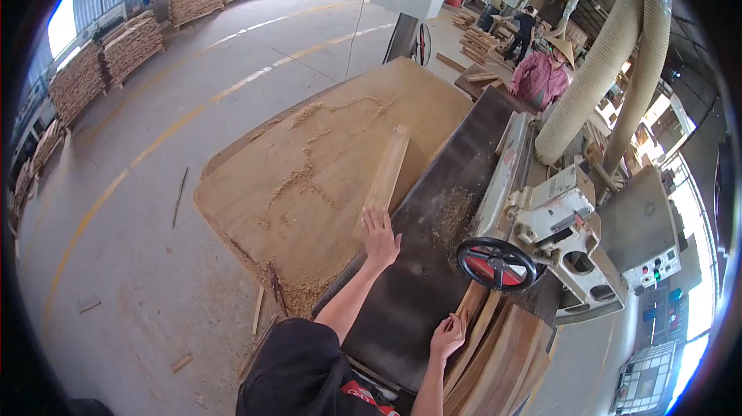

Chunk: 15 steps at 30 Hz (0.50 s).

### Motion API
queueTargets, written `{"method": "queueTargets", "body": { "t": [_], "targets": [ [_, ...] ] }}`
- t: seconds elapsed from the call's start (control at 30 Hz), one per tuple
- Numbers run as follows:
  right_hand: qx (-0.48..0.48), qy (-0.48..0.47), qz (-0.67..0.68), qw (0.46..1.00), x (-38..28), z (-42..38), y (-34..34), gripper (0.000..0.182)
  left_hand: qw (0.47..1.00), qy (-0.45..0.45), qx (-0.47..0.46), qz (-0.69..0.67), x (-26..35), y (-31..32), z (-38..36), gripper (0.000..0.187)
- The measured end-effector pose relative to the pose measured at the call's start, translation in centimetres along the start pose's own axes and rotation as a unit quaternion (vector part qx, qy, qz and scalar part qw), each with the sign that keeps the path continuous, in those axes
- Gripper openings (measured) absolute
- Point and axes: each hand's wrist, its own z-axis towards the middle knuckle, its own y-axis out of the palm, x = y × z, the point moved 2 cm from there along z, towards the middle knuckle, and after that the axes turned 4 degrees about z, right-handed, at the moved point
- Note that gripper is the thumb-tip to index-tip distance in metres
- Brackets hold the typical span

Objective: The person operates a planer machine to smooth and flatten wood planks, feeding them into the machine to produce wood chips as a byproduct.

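My left hand [379, 240] lies with its fingers stretched over the near end of a wooden board [390, 165]. That pale board rests flat on a brown sheet tabletop [340, 138] strewn with wood shavings. Lower right, my right hand [448, 336] is closed at the near end of a narrow wooden strip [471, 300], whose far end runs under the machine's handwheel [496, 264]. Beside this strip, several planks [502, 358] lie side by side on the right of the dark machine table [402, 308].
A woodworking machine [556, 207] with thick ribbed hoses [591, 76] stands on the right. Beyond it, a person in a pink top and conical hat [541, 76] is at the table's far end. Wood scraps [259, 309] lie on the floor; stacked timber [133, 47] stands back left.
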Motion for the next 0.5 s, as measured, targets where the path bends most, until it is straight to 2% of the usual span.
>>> {"method": "queueTargets", "body": {
  "t": [0.03, 0.07, 0.17, 0.27, 0.37, 0.47, 0.5],
  "targets": [
    [0.009, -0.035, -0.013, 0.999, 0.9, 0.6, 0.6, 0.015, 1.000, 0.011, 0.029, 0.002, -0.7, 0.5, 0.1, 0.093],
    [-0.003, 0.007, 0.022, 1.000, 2.0, 1.0, 1.5, 0.014, 0.998, 0.004, 0.059, -0.002, -1.3, 1.1, 0.3, 0.086],
    [-0.046, 0.000, 0.055, 0.997, 1.7, 2.8, 1.3, 0.017, 0.997, -0.073, 0.012, -0.024, -2.7, -1.4, 1.9, 0.082],
    [-0.058, -0.073, 0.011, 0.996, 0.7, 2.4, 0.9, 0.024, 0.993, -0.100, -0.027, -0.058, -4.3, -1.7, 2.7, 0.077],
    [-0.075, -0.072, 0.039, 0.994, -1.6, -0.7, -0.2, 0.028, 0.993, -0.102, -0.037, -0.040, -4.6, -4.0, 2.2, 0.074],
    [-0.105, -0.062, 0.058, 0.991, -4.5, -4.1, -1.7, 0.028, 0.978, -0.101, -0.116, -0.142, -5.5, -7.1, 0.3, 0.064],
    [-0.112, -0.057, 0.066, 0.990, -5.5, -5.6, -2.3, 0.028, 0.912, -0.145, -0.157, -0.350, -6.7, -6.1, -1.0, 0.060]
  ]
}}
